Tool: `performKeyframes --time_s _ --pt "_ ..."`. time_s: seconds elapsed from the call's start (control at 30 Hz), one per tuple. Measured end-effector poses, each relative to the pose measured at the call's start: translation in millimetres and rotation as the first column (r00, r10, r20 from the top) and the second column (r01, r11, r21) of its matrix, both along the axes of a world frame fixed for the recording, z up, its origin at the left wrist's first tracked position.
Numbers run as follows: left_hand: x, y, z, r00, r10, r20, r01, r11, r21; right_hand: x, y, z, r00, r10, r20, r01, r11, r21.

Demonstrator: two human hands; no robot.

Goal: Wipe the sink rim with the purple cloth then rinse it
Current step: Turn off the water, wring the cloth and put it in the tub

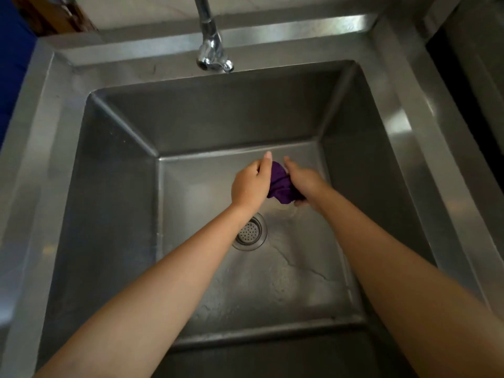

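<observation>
Both forearms reach in over the near edge, down into the basin point(272, 282). The drain point(249, 233) sits just below the left wrist. Past it the purple cloth point(281, 186) is bunched between both hands, held above the floor mid-basin. On the left hand point(249, 186) the fingers curl on one end, one fingertip poking out. The right hand point(306, 182) has its fingers clamped round the other end. It looks like wringing, so probably the rinse step, late in the task. Whether the sink rim point(403, 132) got wiped, can't tell. The side walls are well apart from the hands, with plenty of room. The tap point(214, 57) hangs over the far wall, no stream visible.
</observation>
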State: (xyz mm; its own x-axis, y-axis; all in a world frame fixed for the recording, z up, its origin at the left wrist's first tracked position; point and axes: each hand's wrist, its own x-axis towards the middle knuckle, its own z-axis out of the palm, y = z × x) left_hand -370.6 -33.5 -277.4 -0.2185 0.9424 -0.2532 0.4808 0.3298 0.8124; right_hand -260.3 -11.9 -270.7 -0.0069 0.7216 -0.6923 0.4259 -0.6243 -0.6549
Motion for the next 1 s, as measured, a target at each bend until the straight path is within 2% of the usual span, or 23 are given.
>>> performKeyframes --time_s 0.13,0.2,0.4,0.47,0.57,0.67,0.73,0.8,0.9,1.0 --pt "-4.6 -13.6 8.8 0.999 -0.008 0.035 0.012 0.992 -0.124 -9.8 -10.7 10.0 0.944 0.092 0.316 -0.173 0.956 0.237" --pt "-4.2 -17.0 21.6 1.000 -0.027 -0.004 0.026 0.987 -0.157 -10.1 -16.7 22.7 0.934 0.045 0.353 -0.158 0.942 0.297" --pt "7.6 -15.5 78.8 0.945 -0.198 -0.259 0.132 0.959 -0.250 5.6 -36.2 76.5 0.897 -0.081 0.435 -0.144 0.876 0.460" --pt "13.5 -13.0 101.9 0.929 -0.240 -0.282 0.177 0.956 -0.233 12.4 -40.0 99.1 0.918 -0.133 0.374 -0.056 0.889 0.454" --pt "19.3 -7.9 137.5 0.934 -0.294 -0.202 0.259 0.948 -0.185 24.9 -46.0 137.4 0.962 -0.121 0.246 0.028 0.936 0.351" --pt "17.6 -8.5 175.8 0.908 -0.413 -0.078 0.403 0.908 -0.115 45.5 -64.0 178.2 0.998 -0.002 -0.055 0.010 0.991 0.133" --pt "13.8 -12.2 201.9 0.854 -0.520 0.016 0.520 0.852 -0.053 62.8 -77.8 199.8 0.969 0.035 -0.246 -0.029 0.999 0.025" --pt "11.0 -16.3 227.1 0.788 -0.605 0.113 0.604 0.795 0.045 76.8 -86.8 215.3 0.927 0.035 -0.374 -0.032 0.999 0.013" --pt "13.9 -17.8 257.9 0.681 -0.702 0.210 0.681 0.712 0.171 84.7 -92.6 239.5 0.845 -0.050 -0.532 0.090 0.995 0.051" --pt "14.2 -17.3 287.4 0.617 -0.741 0.265 0.723 0.667 0.179 87.6 -96.3 266.5 0.830 -0.064 -0.555 0.171 0.975 0.144"
